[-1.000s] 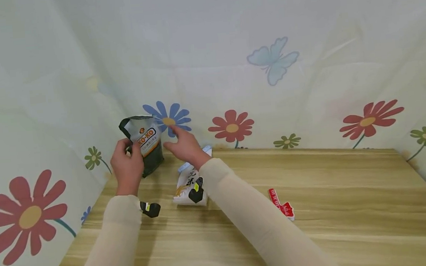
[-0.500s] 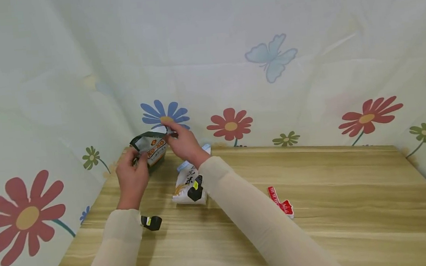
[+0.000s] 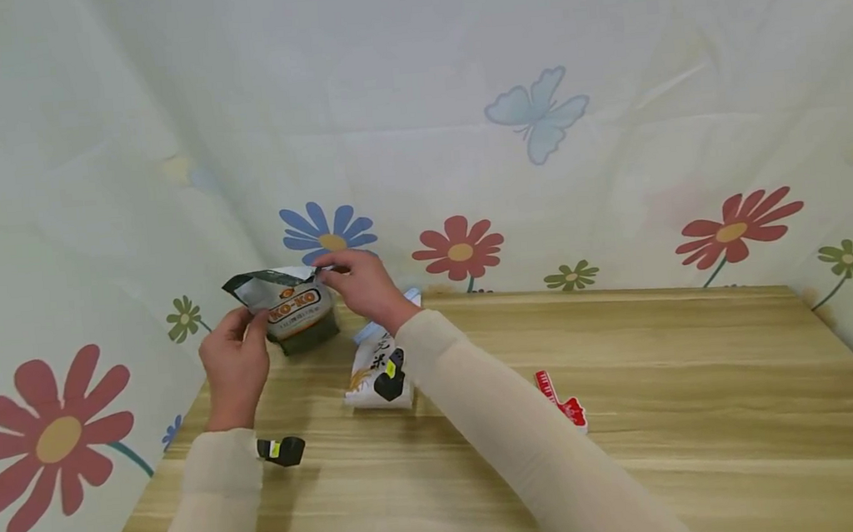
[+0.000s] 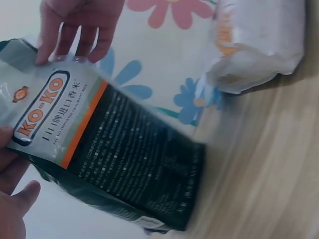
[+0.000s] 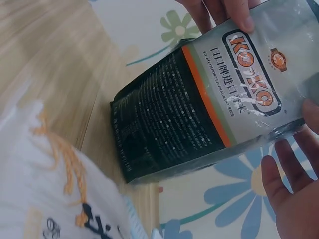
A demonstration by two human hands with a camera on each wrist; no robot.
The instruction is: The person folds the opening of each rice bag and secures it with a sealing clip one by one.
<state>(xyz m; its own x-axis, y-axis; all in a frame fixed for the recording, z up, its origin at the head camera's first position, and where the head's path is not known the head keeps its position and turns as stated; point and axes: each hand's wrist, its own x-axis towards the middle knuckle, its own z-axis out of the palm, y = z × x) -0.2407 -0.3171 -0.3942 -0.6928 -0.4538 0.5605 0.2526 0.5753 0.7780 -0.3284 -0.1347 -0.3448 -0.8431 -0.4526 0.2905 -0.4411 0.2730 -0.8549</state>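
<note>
A dark green and silver KO-KO rice bag (image 3: pixel 300 313) is at the back left, its top edge spread apart with silver lining showing. My left hand (image 3: pixel 236 366) pinches the bag's left side near the top. At the upper right corner, my right hand (image 3: pixel 363 286) pinches the rim between thumb and fingers. Both wrist views show the printed front, and the bag's lower end (image 5: pixel 144 124) is close to the wood surface. Beside it lies a white rice bag (image 3: pixel 374 362), partly covered by the right wrist camera in the head view.
A red and white clip-like object (image 3: pixel 562 403) lies on the wooden table (image 3: pixel 667 364), right of my right forearm. Flower-printed cloth walls (image 3: pixel 612 143) rise at the back and left edges. A black wrist camera (image 3: pixel 283 451) juts out from my left sleeve.
My right hand, earlier apart from the KO-KO rice bag, has taken hold of its upper right edge. The bag's top has come down, and my left hand has moved left, spreading the mouth wider.
</note>
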